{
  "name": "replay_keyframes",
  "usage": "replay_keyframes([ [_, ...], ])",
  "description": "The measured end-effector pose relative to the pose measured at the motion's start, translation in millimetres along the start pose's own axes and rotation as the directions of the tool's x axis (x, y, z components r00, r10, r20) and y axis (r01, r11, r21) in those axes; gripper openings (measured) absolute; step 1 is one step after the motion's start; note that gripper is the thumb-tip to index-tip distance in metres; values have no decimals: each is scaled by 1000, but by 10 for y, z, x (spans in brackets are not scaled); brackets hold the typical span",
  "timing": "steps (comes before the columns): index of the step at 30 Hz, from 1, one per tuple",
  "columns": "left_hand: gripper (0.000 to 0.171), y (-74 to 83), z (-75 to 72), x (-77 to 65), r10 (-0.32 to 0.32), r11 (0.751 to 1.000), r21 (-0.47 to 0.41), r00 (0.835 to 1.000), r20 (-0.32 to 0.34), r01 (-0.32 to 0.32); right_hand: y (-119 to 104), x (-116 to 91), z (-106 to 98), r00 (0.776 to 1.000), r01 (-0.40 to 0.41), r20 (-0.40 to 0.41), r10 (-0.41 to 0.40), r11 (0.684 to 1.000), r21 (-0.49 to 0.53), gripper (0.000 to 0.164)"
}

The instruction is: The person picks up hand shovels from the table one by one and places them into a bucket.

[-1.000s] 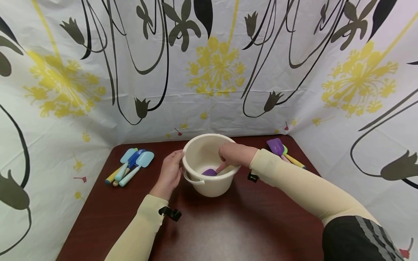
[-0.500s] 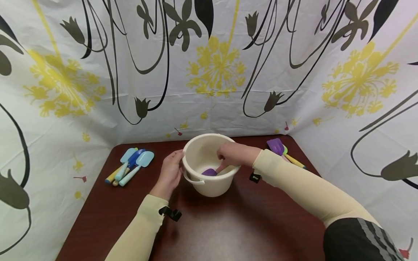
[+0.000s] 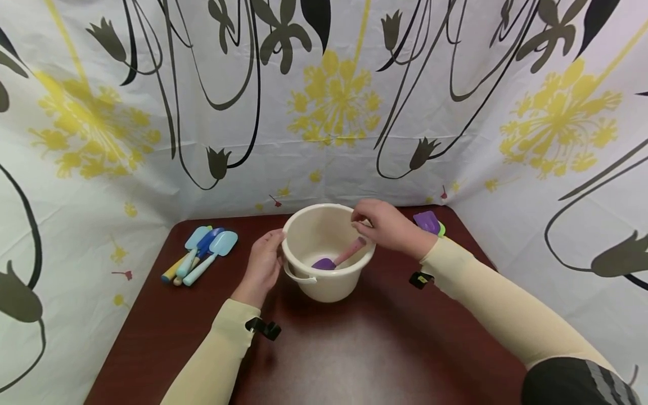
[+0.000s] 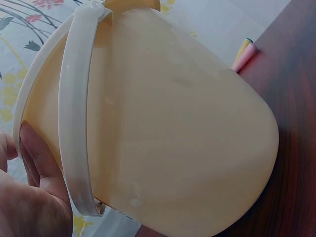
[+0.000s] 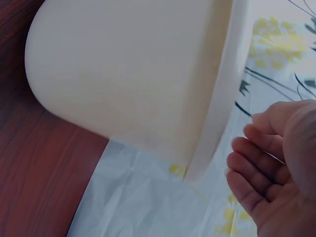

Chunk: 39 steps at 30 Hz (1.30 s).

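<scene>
A cream bucket (image 3: 326,290) stands upright on the dark red table. Inside it leans a small spatula (image 3: 350,251), its purple blade low and its pink handle slanting up toward the right rim. My left hand (image 3: 261,261) grips the bucket's left rim; in the left wrist view, fingers lie under the rim beside the white bail handle (image 4: 75,113). Just above the right rim is my right hand (image 3: 388,226), holding nothing. Seen from the right wrist, that hand (image 5: 276,170) has loosely bent fingers, apart from the bucket wall (image 5: 123,69).
On the table's left lies a pile of spatulas (image 3: 223,243) in light blue and dark blue with pale and yellow handles. A purple spatula (image 3: 427,221) and a green one (image 3: 442,229) lie at the back right. A patterned cloth (image 3: 334,174) hangs behind and at both sides.
My right hand has let go of the spatula's pink handle and risen out of the bucket to the right. The spatula stays inside. My left hand keeps its hold on the rim.
</scene>
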<state>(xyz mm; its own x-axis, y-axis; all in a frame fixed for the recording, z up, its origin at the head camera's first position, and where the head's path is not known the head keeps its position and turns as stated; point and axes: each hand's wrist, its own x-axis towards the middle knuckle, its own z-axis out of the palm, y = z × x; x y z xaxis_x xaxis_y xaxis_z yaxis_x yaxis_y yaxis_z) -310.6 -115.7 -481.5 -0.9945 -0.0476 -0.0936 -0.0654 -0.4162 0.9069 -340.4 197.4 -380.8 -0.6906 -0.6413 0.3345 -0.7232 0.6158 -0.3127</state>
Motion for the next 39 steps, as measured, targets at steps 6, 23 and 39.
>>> replay_keyframes([
  [6, 30, -19, 9, -8, 3, 1000, 7, 1000, 0, -3, 186, -300, -138, 991, -74, -108, 76, 997, 26, 7],
  [23, 29, -19, 4, 21, 3, 1000, -9, 1000, -1, -3, 1226, -1266, -304, 867, -479, -129, 481, 877, 49, 18],
  [39, 27, -21, 12, 6, 15, 999, -34, 1000, -9, -15, 1669, -1524, -42, 794, -599, -13, 608, 779, -186, 35],
])
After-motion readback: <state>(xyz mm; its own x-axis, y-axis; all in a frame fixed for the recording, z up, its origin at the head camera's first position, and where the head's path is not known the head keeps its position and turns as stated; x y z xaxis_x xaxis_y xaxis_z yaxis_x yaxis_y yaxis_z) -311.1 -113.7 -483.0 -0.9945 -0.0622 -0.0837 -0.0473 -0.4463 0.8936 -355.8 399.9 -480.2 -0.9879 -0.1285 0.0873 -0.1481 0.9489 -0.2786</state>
